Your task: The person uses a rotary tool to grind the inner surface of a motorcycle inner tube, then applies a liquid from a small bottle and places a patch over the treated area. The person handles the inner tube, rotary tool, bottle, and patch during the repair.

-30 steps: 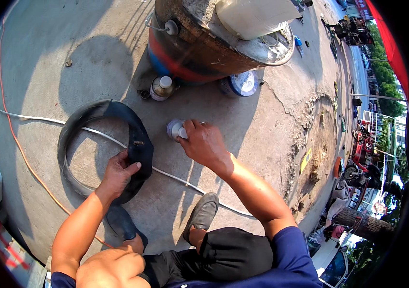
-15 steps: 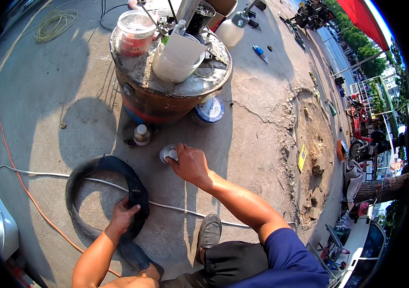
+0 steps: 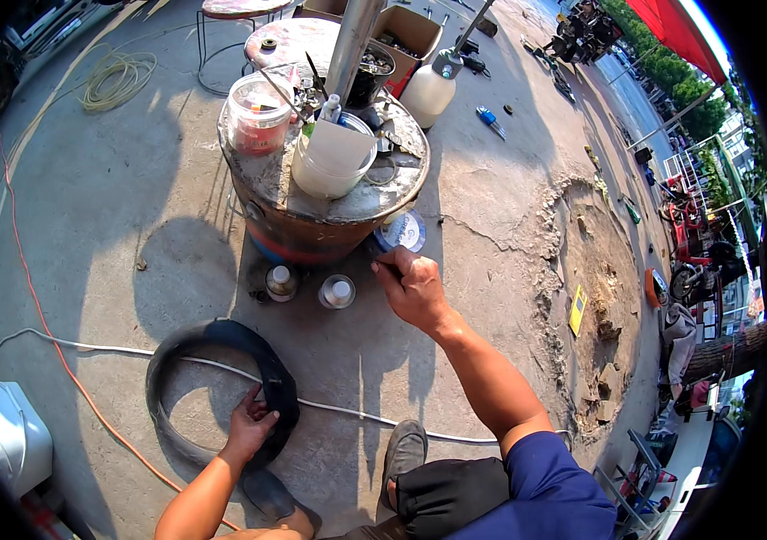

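Observation:
My left hand (image 3: 253, 427) is closed around the right side of a black rubber inner tube (image 3: 165, 409), which stands or lies as a ring above my shoe. My right hand (image 3: 412, 286), fingers curled and pinched, hovers beside a tub with a blue and white lid (image 3: 401, 231); what it pinches, if anything, is hidden. To its left, a small bottle with a white cap (image 3: 337, 292) stands on the ground, apart from my fingers. Another white-capped bottle (image 3: 281, 283) is next to it, at the foot of a rusty drum (image 3: 311, 236).
On the drum top are a clear tub with red contents (image 3: 259, 115) and a white bucket (image 3: 329, 175). A white cable (image 3: 361, 413) and an orange hose (image 3: 86, 391) cross the ground. Rough broken concrete (image 3: 586, 297) lies right; a pale blue bin (image 3: 14, 432) stands left.
My right hand has let go of the white-capped bottle and moved right toward the blue-lidded tub. My left hand keeps its hold on the inner tube. The view has shifted slightly.

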### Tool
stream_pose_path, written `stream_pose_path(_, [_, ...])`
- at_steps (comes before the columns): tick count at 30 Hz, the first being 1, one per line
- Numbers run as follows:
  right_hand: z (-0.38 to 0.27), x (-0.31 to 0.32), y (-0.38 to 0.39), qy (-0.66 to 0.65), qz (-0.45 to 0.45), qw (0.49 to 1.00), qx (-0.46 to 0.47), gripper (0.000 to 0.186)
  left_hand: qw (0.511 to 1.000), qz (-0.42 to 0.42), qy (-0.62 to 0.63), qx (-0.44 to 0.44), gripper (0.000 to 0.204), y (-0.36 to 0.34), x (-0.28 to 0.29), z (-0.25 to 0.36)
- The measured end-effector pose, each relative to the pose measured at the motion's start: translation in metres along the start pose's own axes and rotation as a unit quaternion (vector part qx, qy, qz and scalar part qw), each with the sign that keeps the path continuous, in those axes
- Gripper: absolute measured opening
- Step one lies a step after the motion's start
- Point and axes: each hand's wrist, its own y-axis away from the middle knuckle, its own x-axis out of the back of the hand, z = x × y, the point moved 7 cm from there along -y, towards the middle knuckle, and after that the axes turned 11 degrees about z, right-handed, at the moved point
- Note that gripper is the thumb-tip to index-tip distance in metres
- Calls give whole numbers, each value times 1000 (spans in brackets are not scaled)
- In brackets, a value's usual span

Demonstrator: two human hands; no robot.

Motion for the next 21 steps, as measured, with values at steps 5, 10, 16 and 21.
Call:
stream_pose_path(5, [-19, 43, -36, -42, 81, 996, -5, 25, 996, 24, -87, -19, 75, 26, 25, 15])
stream_pose_path(10, [-22, 60, -61, -134, 99, 982, -88, 43, 950, -47, -310, 6, 63, 65, 43, 88])
stream_pose_path(16, [-15, 75, -81, -278, 162, 923, -213, 44, 880, -31, -433, -195, 65, 100, 12, 208])
stream_pose_path(21, [0, 85, -86, -318, 194, 899, -230, 43, 790, -117, -515, -312, 74, 141, -54, 279])
